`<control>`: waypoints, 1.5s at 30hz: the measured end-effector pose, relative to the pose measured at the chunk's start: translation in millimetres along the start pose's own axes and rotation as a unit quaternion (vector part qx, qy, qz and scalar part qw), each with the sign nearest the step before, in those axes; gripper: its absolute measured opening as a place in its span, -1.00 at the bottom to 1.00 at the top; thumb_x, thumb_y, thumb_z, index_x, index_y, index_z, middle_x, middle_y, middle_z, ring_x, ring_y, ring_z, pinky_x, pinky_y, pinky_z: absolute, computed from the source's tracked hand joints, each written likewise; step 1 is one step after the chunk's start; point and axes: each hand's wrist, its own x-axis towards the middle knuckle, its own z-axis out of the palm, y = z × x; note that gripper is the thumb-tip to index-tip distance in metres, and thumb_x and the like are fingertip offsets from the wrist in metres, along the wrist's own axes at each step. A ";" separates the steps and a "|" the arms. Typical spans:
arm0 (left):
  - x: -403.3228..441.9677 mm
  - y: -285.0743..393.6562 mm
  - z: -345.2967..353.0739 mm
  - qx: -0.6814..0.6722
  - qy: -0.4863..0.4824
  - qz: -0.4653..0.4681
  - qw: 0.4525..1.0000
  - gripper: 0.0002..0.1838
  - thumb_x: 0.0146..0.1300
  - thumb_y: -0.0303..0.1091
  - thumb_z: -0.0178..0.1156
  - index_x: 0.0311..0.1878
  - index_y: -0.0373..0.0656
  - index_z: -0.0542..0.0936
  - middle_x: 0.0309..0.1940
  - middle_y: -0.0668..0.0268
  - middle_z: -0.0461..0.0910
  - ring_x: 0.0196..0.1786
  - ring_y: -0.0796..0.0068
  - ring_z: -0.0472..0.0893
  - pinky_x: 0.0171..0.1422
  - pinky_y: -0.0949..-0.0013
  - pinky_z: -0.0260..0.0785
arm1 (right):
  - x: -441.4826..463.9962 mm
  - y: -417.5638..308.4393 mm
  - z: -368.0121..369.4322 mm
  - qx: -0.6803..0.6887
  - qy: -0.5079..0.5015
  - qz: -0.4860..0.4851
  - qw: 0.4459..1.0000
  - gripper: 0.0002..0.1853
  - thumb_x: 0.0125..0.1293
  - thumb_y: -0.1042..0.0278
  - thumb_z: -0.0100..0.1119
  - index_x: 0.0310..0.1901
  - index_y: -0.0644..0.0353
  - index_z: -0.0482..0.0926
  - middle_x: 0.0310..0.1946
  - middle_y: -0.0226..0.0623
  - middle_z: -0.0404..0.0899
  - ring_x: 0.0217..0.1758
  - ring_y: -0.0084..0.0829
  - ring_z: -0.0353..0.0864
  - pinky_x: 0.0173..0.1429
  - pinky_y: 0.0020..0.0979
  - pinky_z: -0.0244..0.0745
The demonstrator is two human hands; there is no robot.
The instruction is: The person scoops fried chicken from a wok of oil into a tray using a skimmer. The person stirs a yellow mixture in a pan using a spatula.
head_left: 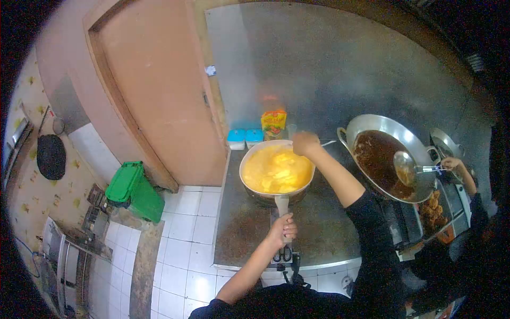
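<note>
My left hand point(283, 231) is wrapped round the pale handle of a frying pan point(243, 173) on the counter stove. Yellow, egg-like food point(276, 169) fills the pan, bright and lumpy in the middle. My right hand point(306, 143) is closed above the pan's upper right rim. A thin pale tip point(330, 142) shows just right of that wrist; whether it belongs to something in the hand, I cannot tell. What the right fingers hold is hidden and slightly blurred.
At right, another person's hand point(451, 164) holds a strainer ladle point(405, 166) over a big wok point(390, 126) of dark oil. Fried food point(433, 211) lies below it. Blue-lidded tubs point(236, 139) and a yellow packet point(273, 123) stand behind the pan. A green bin point(135, 191) stands left.
</note>
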 end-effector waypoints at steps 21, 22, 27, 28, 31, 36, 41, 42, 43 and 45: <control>-1.6 2.7 -0.5 0.002 -0.028 -0.009 1.000 -0.72 0.10 -0.25 -0.06 -0.70 0.01 0.22 -0.89 0.55 0.05 -0.86 0.72 0.01 -0.82 0.64 -0.13 | -58.7 -31.7 -2.8 -0.026 -0.077 -0.029 0.996 -0.78 -0.16 0.32 0.09 -0.39 0.11 0.56 -0.37 -0.22 0.53 -0.31 -0.32 0.53 -0.29 -0.29 0.40; -2.2 2.6 1.5 -0.006 -0.031 -0.011 0.999 -0.72 0.10 -0.25 -0.06 -0.70 0.01 0.23 -0.90 0.55 0.05 -0.86 0.72 0.01 -0.82 0.64 -0.13 | -61.1 -33.9 -0.5 -0.019 -0.075 -0.033 0.996 -0.78 -0.16 0.33 0.08 -0.39 0.11 0.56 -0.37 -0.22 0.54 -0.32 -0.33 0.53 -0.30 -0.28 0.40; -1.9 1.7 1.9 -0.002 -0.003 -0.001 1.000 -0.73 0.10 -0.23 -0.07 -0.69 0.02 0.24 -0.90 0.55 0.05 -0.86 0.72 0.02 -0.81 0.64 -0.13 | -53.6 -35.8 3.6 -0.019 -0.099 -0.047 0.994 -0.78 -0.13 0.33 0.04 -0.37 0.11 0.55 -0.36 -0.22 0.54 -0.31 -0.32 0.53 -0.31 -0.26 0.40; -1.8 1.9 1.2 0.001 -0.006 -0.003 1.000 -0.73 0.10 -0.23 -0.07 -0.69 0.02 0.24 -0.90 0.55 0.05 -0.87 0.72 0.02 -0.81 0.64 -0.13 | -50.2 -36.0 5.9 -0.014 -0.099 -0.033 0.994 -0.77 -0.12 0.33 0.04 -0.35 0.11 0.55 -0.36 -0.21 0.54 -0.30 -0.31 0.53 -0.30 -0.28 0.41; -5.6 0.8 4.6 -0.003 -0.006 -0.002 1.000 -0.73 0.10 -0.22 -0.07 -0.69 0.01 0.24 -0.90 0.55 0.06 -0.86 0.71 0.03 -0.81 0.65 -0.13 | -44.3 -35.1 9.3 0.008 -0.101 0.003 0.995 -0.75 -0.11 0.31 0.06 -0.33 0.13 0.54 -0.35 -0.20 0.53 -0.29 -0.30 0.53 -0.28 -0.29 0.41; -4.0 1.0 1.1 0.002 0.002 0.001 1.000 -0.71 0.10 -0.21 -0.06 -0.69 0.00 0.22 -0.88 0.55 0.07 -0.85 0.72 0.03 -0.82 0.65 -0.12 | -16.3 -29.3 40.3 0.057 -0.037 0.045 0.997 -0.77 -0.05 0.35 -0.06 -0.35 0.09 0.57 -0.35 -0.25 0.54 -0.30 -0.33 0.54 -0.41 -0.23 0.42; -4.4 0.4 2.4 0.012 0.023 0.034 0.999 -0.75 0.09 -0.25 -0.05 -0.65 -0.02 0.23 -0.87 0.55 0.06 -0.85 0.72 0.03 -0.82 0.65 -0.12 | 0.5 -26.2 40.6 0.049 -0.025 0.036 0.998 -0.76 -0.03 0.32 -0.08 -0.35 0.12 0.56 -0.30 -0.24 0.53 -0.25 -0.31 0.53 -0.31 -0.25 0.42; -2.4 0.5 0.0 0.012 0.011 0.032 0.999 -0.76 0.10 -0.24 -0.07 -0.64 -0.02 0.23 -0.89 0.55 0.06 -0.86 0.72 0.03 -0.83 0.64 -0.10 | 7.9 -23.5 41.7 0.070 -0.029 0.047 0.996 -0.77 -0.05 0.33 -0.03 -0.35 0.18 0.54 -0.32 -0.17 0.52 -0.26 -0.30 0.52 -0.28 -0.28 0.42; -0.6 0.6 -3.1 0.012 -0.002 0.029 1.000 -0.76 0.12 -0.23 -0.09 -0.63 -0.02 0.24 -0.90 0.55 0.06 -0.87 0.72 0.03 -0.83 0.64 -0.07 | 14.1 -20.4 43.4 0.091 -0.034 0.060 0.993 -0.76 -0.07 0.33 0.02 -0.35 0.25 0.52 -0.35 -0.10 0.51 -0.26 -0.28 0.52 -0.26 -0.32 0.41; 0.6 1.4 -4.6 0.001 0.010 0.019 1.000 -0.76 0.11 -0.24 -0.07 -0.63 -0.02 0.24 -0.89 0.54 0.07 -0.87 0.73 0.04 -0.83 0.65 -0.08 | 22.9 -12.8 45.2 0.081 0.008 0.042 0.996 -0.75 -0.09 0.34 0.02 -0.35 0.26 0.51 -0.35 -0.10 0.51 -0.26 -0.27 0.52 -0.26 -0.32 0.42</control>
